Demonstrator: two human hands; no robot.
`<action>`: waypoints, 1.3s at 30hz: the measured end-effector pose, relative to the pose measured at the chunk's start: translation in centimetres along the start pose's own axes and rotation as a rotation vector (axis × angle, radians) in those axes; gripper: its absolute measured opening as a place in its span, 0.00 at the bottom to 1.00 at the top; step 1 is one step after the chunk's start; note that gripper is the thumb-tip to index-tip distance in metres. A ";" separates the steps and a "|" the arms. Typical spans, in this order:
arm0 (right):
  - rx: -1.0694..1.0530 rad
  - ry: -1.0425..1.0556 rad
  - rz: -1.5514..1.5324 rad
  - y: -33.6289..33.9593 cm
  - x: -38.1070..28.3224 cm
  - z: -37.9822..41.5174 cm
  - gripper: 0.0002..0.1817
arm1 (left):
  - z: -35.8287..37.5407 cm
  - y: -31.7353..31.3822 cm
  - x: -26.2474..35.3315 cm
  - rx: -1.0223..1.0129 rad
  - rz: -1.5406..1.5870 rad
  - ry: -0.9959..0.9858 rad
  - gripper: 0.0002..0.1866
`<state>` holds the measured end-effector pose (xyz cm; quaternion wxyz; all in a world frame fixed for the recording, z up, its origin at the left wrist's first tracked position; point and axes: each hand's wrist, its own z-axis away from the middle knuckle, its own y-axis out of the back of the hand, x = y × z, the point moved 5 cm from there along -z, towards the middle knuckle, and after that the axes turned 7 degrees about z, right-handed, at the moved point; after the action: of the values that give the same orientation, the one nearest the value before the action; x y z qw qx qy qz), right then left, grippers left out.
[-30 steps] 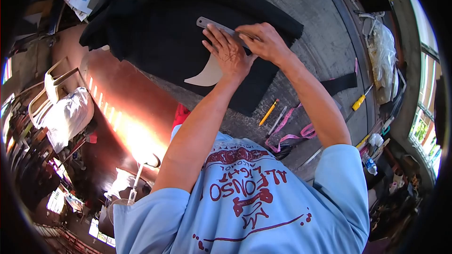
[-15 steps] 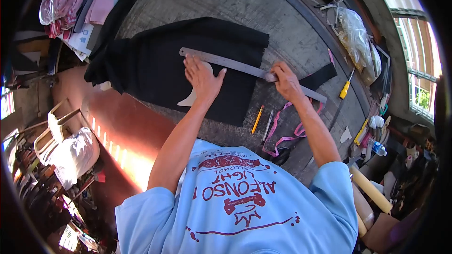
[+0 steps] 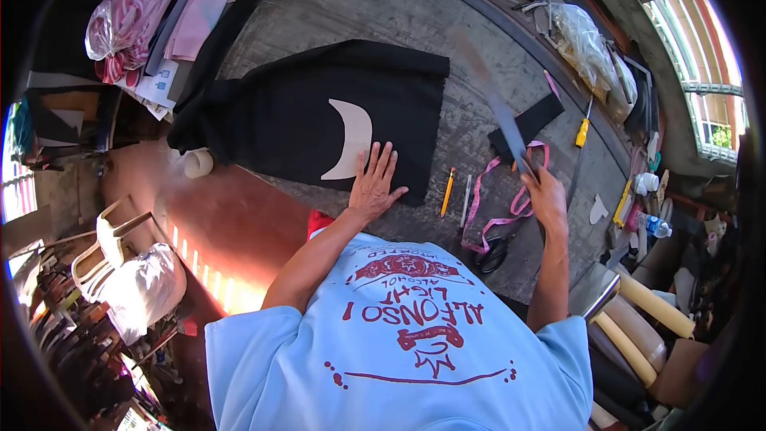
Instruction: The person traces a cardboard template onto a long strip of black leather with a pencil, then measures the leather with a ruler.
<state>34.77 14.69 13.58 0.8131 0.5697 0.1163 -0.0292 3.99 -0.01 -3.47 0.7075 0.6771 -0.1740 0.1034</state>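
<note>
A piece of black fabric (image 3: 279, 104) lies spread on the grey worktable (image 3: 343, 0). On it rests a pale crescent-shaped piece (image 3: 356, 132), its upper tip pointing away from me. My left hand (image 3: 373, 185) lies flat with fingers stretched on the fabric, fingertips at the crescent's lower right edge. Away from the fabric, my right hand (image 3: 546, 195) grips one end of a metal ruler (image 3: 504, 112), which is tilted up and blurred by motion. Near that hand are a pink tape measure (image 3: 476, 203), a yellow pencil (image 3: 448, 191), a slim pen (image 3: 466, 201) and a black strip of fabric (image 3: 536, 121).
A yellow-handled screwdriver (image 3: 583, 131) and a small white cut piece (image 3: 598, 209) lie on the right. Plastic bags (image 3: 586, 36) and tools line the far right edge. Folded pink cloth (image 3: 203, 16) sits at upper left; a chair (image 3: 116, 243) stands on the floor at left.
My right hand has lifted the ruler off the fabric and swung it to the right. My left hand has slid down toward me, uncovering most of the crescent piece.
</note>
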 end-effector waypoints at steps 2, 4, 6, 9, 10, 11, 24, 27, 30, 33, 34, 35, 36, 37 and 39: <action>0.070 -0.173 -0.035 -2.5 5.6 3.6 0.16 | 0.1 -0.7 -0.1 0.073 -0.102 -0.037 0.48; 0.161 -0.316 -0.074 -5.8 9.6 7.5 0.17 | 0.0 -0.7 0.0 0.109 -0.169 -0.057 0.47; 0.267 -0.418 -0.130 -8.4 12.2 11.1 0.19 | 0.0 -0.2 0.4 0.026 0.005 -0.046 0.47; 0.222 -0.611 -0.086 -13.2 17.1 14.1 0.20 | 0.6 0.8 1.2 -0.049 0.170 -0.103 0.48; 0.175 -0.640 -0.092 -15.4 19.6 14.6 0.22 | 0.7 0.5 1.1 -0.043 0.169 -0.114 0.48; 0.222 -0.634 -0.110 -16.2 20.0 15.1 0.24 | 0.6 0.3 1.2 -0.035 0.167 -0.124 0.48; 0.571 -0.303 -0.088 -14.6 13.4 15.0 0.25 | 1.3 -1.0 3.7 0.047 0.301 -0.329 0.15; 0.467 -0.087 -0.237 -14.3 5.1 13.8 0.23 | 2.0 -1.6 5.0 -0.019 0.233 -0.367 0.16; 0.336 -0.002 -0.303 -14.8 -0.7 13.7 0.21 | 1.9 -1.6 5.1 -0.051 0.260 -0.339 0.17; 0.263 0.018 -0.341 -17.2 -2.1 13.4 0.20 | 1.9 -1.4 4.7 -0.063 0.314 -0.349 0.19; 0.245 0.052 -0.339 -17.7 -2.8 13.4 0.20 | 2.2 -0.7 4.8 -0.064 0.340 -0.354 0.20; 0.229 0.084 -0.337 -18.1 -3.3 13.5 0.20 | 2.3 -0.1 4.9 -0.066 0.366 -0.360 0.21; 0.160 0.081 -0.365 -18.8 -3.9 13.3 0.20 | 2.3 0.2 4.8 -0.100 0.390 -0.376 0.23; 0.183 0.072 -0.325 -19.0 -4.3 13.1 0.21 | 2.3 0.4 4.6 -0.134 0.413 -0.388 0.24; 0.226 0.059 -0.248 -19.1 -5.8 12.8 0.21 | 2.2 1.2 3.9 -0.171 0.489 -0.368 0.25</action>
<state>27.66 -4.38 1.48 0.7301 0.6395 0.2056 -0.1253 6.85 -2.48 -0.78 0.6728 0.5606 -0.4646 0.1312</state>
